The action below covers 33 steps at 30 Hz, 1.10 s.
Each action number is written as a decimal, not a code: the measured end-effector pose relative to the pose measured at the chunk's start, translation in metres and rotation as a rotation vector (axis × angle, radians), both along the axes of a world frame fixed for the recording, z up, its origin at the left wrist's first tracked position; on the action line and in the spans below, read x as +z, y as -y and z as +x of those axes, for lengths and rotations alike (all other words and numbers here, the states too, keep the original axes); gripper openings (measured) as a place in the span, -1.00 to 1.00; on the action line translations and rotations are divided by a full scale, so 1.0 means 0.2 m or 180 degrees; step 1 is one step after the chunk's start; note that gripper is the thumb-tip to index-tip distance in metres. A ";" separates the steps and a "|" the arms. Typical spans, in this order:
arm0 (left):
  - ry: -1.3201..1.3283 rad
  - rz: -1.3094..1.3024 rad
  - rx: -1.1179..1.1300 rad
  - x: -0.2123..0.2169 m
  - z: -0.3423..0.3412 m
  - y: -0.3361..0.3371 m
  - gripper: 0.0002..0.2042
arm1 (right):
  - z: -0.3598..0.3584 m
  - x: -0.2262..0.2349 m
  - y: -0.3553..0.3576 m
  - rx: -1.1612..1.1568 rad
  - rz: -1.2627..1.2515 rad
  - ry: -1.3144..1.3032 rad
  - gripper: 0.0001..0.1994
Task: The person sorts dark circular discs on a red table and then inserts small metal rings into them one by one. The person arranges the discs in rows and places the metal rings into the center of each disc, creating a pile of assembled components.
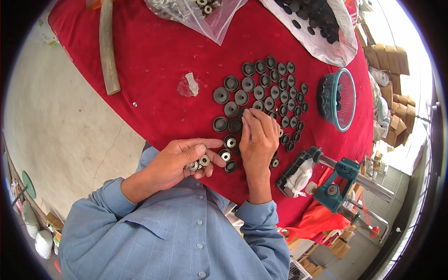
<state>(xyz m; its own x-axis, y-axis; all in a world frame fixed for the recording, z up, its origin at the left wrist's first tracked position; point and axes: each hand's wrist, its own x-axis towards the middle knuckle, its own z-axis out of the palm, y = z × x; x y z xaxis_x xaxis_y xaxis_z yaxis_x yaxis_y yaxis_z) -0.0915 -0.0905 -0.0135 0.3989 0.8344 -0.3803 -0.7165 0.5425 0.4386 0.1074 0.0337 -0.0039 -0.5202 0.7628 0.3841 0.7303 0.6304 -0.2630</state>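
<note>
- Left hand [175, 161]: half-curled, cradling metal bearings [204, 160], some hidden by fingers.
- Right hand [259, 140]: fingertips pinched among black cups [231, 109]; cannot tell what's held.
- Clear bag [220, 31]: top cut off.

Small ring-shaped silvery bearings [204, 160]: metal, glossy. Round dark-grey cups [221, 95]: matt, plastic-looking. Spread red tablecloth [149, 70]: matt fabric. Long hammer handle [108, 51]: matt wood.

The red-clothed desk [154, 109] bears dark cups [231, 83] around the right fingers [255, 122]; a wooden-handled tool [108, 51] lies far left of them, a teal basket [353, 100] right.
</note>
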 end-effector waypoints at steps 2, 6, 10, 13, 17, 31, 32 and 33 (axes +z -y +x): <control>0.0074 -0.0122 0.0071 0.01 0.00 -0.01 -0.46 | 0.00 0.00 0.02 -0.0016 0.0074 0.0154 -0.73; 0.0255 -0.0262 0.0177 0.01 0.01 -0.01 -0.48 | 0.02 0.00 0.13 -0.0202 0.0187 0.0521 -0.61; 0.0340 -0.0382 0.0201 0.02 0.01 -0.03 -0.50 | 0.01 0.04 0.14 -0.0227 0.0259 0.0795 -0.57; 0.0356 -0.0389 0.0205 0.04 0.00 -0.04 -0.49 | -0.01 0.13 0.08 -0.0108 0.0001 0.0815 -0.59; 0.0476 -0.0320 0.0227 0.04 0.00 -0.03 -0.48 | 0.01 0.21 0.10 -0.0117 -0.0879 -0.0318 -0.65; 0.0481 -0.0303 0.0266 0.00 0.00 0.00 -0.50 | -0.12 0.18 0.23 0.1047 -0.1379 -0.0528 -0.80; 0.0444 -0.0410 0.0313 0.03 0.00 -0.01 -0.49 | -0.12 0.17 0.21 0.1048 -0.1315 -0.0562 -0.78; 0.0408 -0.0518 0.0360 0.04 0.01 -0.01 -0.48 | -0.11 0.16 0.17 0.0828 -0.1213 -0.0798 -0.76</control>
